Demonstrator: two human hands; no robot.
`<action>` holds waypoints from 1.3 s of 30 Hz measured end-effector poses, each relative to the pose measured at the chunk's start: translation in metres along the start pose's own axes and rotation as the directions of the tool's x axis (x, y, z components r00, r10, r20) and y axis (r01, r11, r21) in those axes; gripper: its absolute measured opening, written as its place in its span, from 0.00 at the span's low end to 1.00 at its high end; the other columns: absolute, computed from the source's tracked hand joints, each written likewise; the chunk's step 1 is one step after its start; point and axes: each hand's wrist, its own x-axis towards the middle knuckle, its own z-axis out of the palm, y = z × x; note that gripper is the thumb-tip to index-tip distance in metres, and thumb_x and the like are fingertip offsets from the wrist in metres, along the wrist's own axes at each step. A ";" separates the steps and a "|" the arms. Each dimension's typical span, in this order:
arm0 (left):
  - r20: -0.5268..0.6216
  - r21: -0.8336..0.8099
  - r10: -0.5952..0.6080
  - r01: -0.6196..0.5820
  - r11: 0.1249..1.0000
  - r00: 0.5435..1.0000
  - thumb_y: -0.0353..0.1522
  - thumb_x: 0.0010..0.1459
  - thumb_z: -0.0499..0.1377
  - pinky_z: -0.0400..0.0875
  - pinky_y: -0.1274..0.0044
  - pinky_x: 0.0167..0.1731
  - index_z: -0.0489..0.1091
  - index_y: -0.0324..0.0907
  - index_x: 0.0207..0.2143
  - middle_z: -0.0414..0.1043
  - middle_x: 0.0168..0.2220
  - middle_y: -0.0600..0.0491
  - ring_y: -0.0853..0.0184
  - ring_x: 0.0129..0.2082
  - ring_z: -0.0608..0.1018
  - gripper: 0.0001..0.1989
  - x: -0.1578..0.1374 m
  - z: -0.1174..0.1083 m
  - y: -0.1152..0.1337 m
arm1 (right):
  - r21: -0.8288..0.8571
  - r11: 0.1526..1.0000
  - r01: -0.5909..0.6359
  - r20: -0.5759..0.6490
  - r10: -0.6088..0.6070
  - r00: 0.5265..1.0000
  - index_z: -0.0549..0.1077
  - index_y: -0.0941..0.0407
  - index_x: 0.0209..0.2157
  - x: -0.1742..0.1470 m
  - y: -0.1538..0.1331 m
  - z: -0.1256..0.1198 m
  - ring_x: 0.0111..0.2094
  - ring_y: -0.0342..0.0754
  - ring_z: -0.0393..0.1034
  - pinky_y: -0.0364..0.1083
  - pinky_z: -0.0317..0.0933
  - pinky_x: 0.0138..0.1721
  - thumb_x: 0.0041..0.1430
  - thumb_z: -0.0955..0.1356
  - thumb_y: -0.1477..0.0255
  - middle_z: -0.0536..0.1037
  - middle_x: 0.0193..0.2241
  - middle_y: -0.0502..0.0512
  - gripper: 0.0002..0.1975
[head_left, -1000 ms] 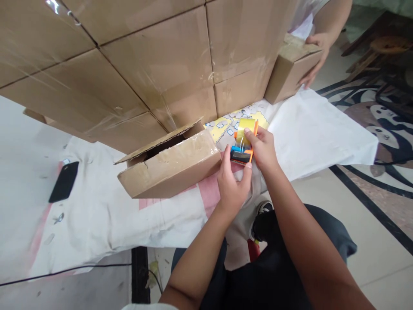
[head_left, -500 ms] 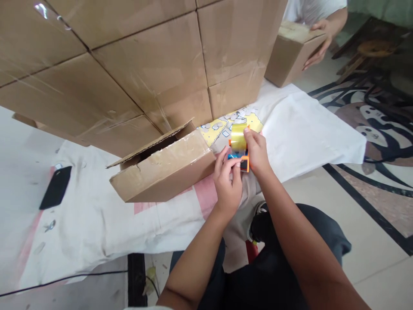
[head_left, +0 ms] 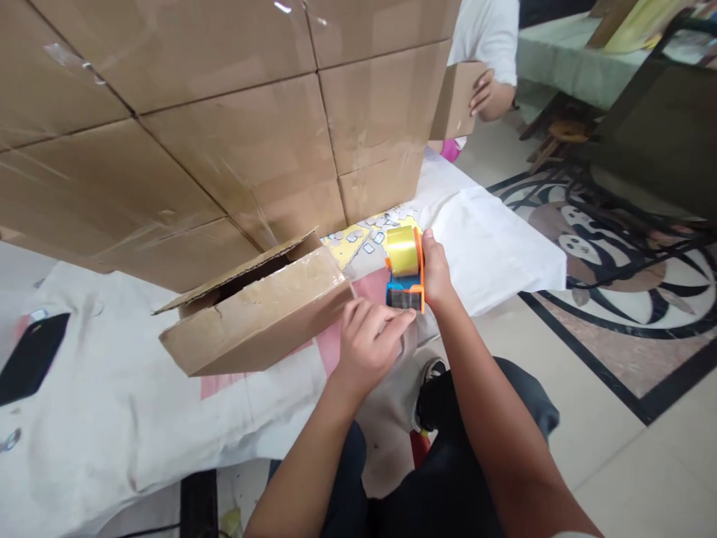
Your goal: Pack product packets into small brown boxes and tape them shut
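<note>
My right hand (head_left: 438,269) is wrapped round the side of a tape dispenser (head_left: 420,270) with an orange and blue frame. A roll of yellowish clear tape (head_left: 402,250) sits in its upper part. At the dispenser's lower edge is my left hand (head_left: 370,340), its fingers curled together and the index fingertip against the dark cutter end. Whatever lies between those fingers is hidden. Left of the dispenser, a narrow cardboard box (head_left: 269,314) lies on the cloth-covered surface (head_left: 168,426), with one long flap partly raised and a dark gap beneath it.
A wall of stacked, taped cartons (head_left: 235,149) stands just behind the box. On the far right, a co-worker's hand (head_left: 486,96) holds another carton (head_left: 456,101). A black phone-like slab (head_left: 33,359) lies at the left. A dark chair (head_left: 655,142) stands at right.
The view has swung right. My left fingers have shifted from the dispenser's front to its lower edge, uncovering the blue part. The co-worker's carton has turned and sits partly behind the stack.
</note>
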 end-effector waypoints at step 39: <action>0.112 -0.100 0.278 -0.267 0.958 0.954 0.22 0.59 0.63 0.66 0.73 0.38 0.75 0.45 0.39 0.79 0.32 0.57 0.70 0.33 0.78 0.09 0.009 -0.008 0.029 | 0.193 0.977 0.091 -0.151 -0.062 0.987 0.75 0.57 0.32 0.008 -0.014 -0.064 0.23 0.46 0.72 0.44 0.68 0.27 0.57 0.66 0.42 0.75 0.21 0.51 0.30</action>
